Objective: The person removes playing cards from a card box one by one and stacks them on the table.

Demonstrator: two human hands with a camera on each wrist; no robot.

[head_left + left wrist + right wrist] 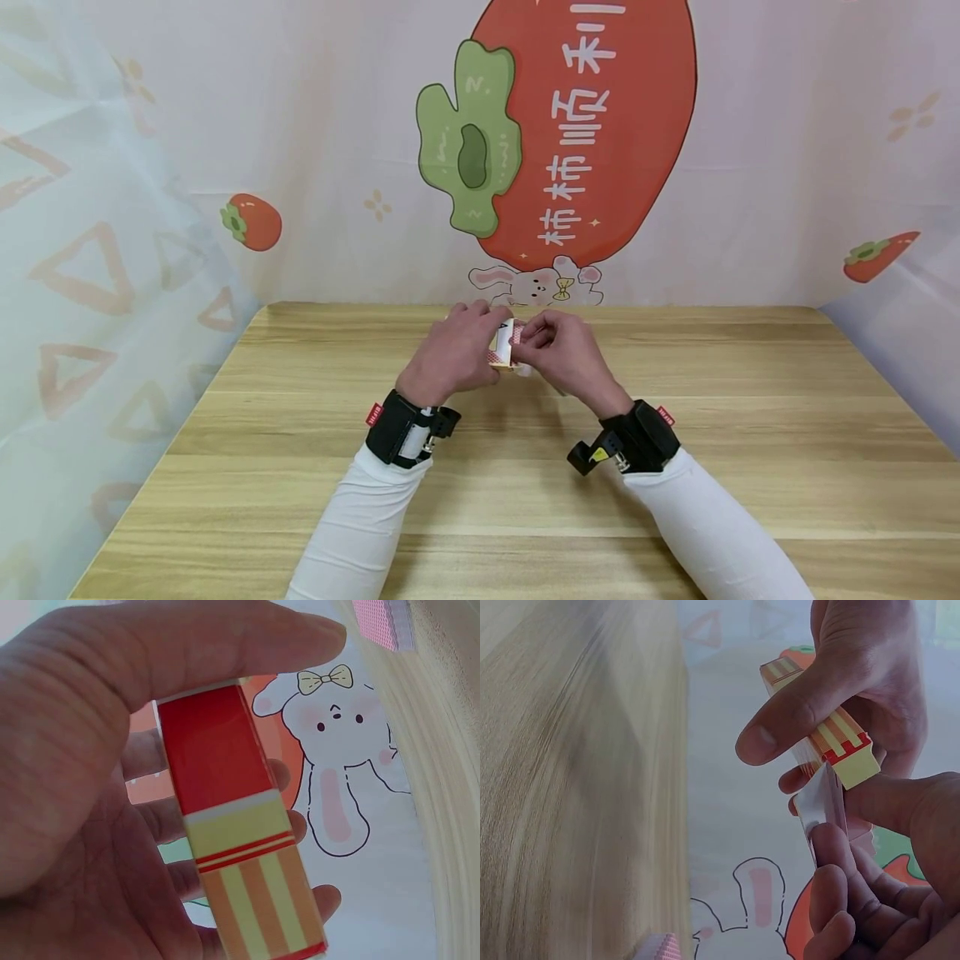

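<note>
Basically both hands meet over the far middle of the wooden table (pixel 300 467), raised a bit off the surface, just in front of the backdrop. Left hand (pixel 453 354) grips a small card box (pixel 240 855), thumb (pixel 225 645) curled over one side, fingers wrapped behind the other; box is red at one end, pale yellow band in the middle, orange and yellow stripes toward the other end. Right hand (pixel 562 350) sits just right of it, touching, fingers curled, pinching a thin whitish flap or card (pixel 825 802) at the open end of the box; can't tell which it is. From the head view only a sliver of the box shows between the two hands, with red patterned card backs visible at the gap.

A separate red patterned card (pixel 379 622) lies flat on the table near the far edge, partly cut off in both wrist views. White sleeves on both arms, black wrist mounts, left mount (pixel 405 429), right mount (pixel 630 442). Backdrop behind the table has a big orange persimmon print (pixel 600 125) with a green leaf cap and a white rabbit (pixel 536 283) low at its base, right behind the hands
</note>
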